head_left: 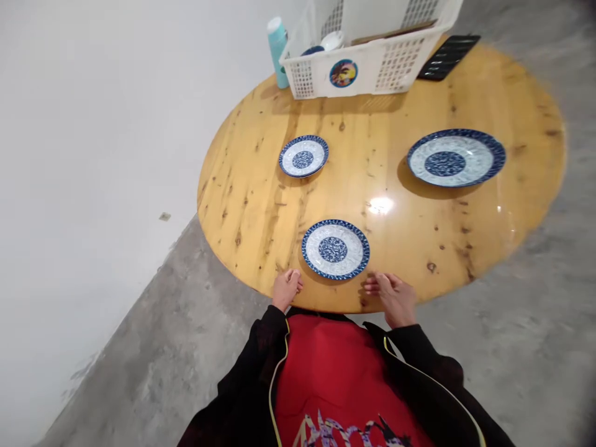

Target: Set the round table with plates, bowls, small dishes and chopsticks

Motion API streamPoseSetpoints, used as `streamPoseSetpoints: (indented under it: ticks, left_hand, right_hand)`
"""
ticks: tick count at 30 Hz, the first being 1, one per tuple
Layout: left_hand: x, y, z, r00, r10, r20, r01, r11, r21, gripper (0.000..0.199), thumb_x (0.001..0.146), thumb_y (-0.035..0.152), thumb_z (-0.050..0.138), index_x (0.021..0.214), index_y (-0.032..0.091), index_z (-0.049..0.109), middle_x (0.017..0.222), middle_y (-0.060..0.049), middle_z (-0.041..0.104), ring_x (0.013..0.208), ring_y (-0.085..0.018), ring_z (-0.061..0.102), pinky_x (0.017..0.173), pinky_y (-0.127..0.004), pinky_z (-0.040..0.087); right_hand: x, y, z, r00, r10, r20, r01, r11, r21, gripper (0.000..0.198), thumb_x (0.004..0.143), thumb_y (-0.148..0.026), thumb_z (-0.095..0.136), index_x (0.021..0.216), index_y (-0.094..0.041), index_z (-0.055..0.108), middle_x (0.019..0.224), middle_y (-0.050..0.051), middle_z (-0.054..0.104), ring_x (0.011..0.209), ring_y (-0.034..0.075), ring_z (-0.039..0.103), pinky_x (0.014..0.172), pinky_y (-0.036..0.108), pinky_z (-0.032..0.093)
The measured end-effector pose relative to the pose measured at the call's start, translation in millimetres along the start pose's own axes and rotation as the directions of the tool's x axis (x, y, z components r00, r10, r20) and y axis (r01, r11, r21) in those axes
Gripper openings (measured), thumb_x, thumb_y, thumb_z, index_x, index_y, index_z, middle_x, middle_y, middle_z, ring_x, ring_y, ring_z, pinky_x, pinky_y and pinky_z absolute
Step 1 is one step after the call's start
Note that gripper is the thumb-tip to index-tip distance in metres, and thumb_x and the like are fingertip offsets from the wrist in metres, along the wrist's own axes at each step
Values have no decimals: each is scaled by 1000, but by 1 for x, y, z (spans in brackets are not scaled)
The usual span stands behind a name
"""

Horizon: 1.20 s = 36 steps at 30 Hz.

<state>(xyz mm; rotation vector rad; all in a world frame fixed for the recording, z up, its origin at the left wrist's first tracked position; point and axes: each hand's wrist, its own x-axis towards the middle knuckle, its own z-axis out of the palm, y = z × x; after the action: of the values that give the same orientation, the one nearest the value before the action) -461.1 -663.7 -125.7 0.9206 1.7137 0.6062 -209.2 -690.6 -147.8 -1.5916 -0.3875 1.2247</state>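
A blue-and-white plate (333, 249) lies flat near the table's front edge, between my hands. My left hand (286, 289) rests at the edge just left of it, holding nothing, its fingers loosely bent and a little apart. To the plate's lower right is my right hand (395, 298), also holding nothing, with fingers half stretched toward the plate. Neither hand clearly touches it. Farther back on the left sits a smaller matching plate (303, 156). A larger oval-looking dish (456, 158) of the same pattern sits on the right.
At the back of the wooden table (246, 211) stands a white plastic basket (363, 71) with a white bowl (332, 41) and a brown stick-like item inside. A light-blue bottle (278, 49) is at its left, a black tray (447, 57) at its right. A white wall rises on the left.
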Motion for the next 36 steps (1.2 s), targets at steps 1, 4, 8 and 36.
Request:
streamPoseSetpoints:
  ticks: [1, 4, 8, 36]
  left_hand:
    - [-2, -4, -5, 1000, -2, -14, 2, 1000, 11, 34, 91, 47, 58, 72, 18, 59, 64, -1, 66, 50, -10, 57, 49, -20, 43]
    - [-8, -12, -18, 999, 4, -32, -3, 1000, 27, 28, 91, 41, 56, 74, 19, 60, 67, -1, 68, 52, -10, 60, 52, -21, 45]
    - [-8, -16, -34, 997, 76, 1, -76, 995, 57, 21, 91, 32, 54, 76, 19, 63, 70, -2, 71, 56, -11, 64, 56, -21, 48]
    - [25, -125, -351, 986, 55, -157, -93, 965, -246, 17, 87, 26, 55, 75, 19, 64, 69, -2, 70, 57, -12, 64, 59, -23, 46]
  right_hand:
    - [-3, 1, -4, 1000, -3, -22, 4, 1000, 12, 39, 64, -52, 81, 75, -16, 69, 63, 3, 69, 49, 16, 64, 44, 25, 54]
    - [-17, 2, -12, 996, -26, -85, 28, 999, 19, 41, 64, -53, 82, 80, -17, 69, 64, 2, 69, 47, 16, 62, 43, 27, 54]
    - [-42, -3, -4, 991, -81, -110, 79, 997, -19, 35, 69, -50, 80, 83, -20, 71, 67, 1, 69, 51, 16, 64, 46, 27, 55]
    - [-191, 67, 310, 988, -135, 72, 143, 981, -130, 40, 63, -49, 81, 82, -15, 71, 64, 3, 68, 49, 13, 62, 44, 23, 51]
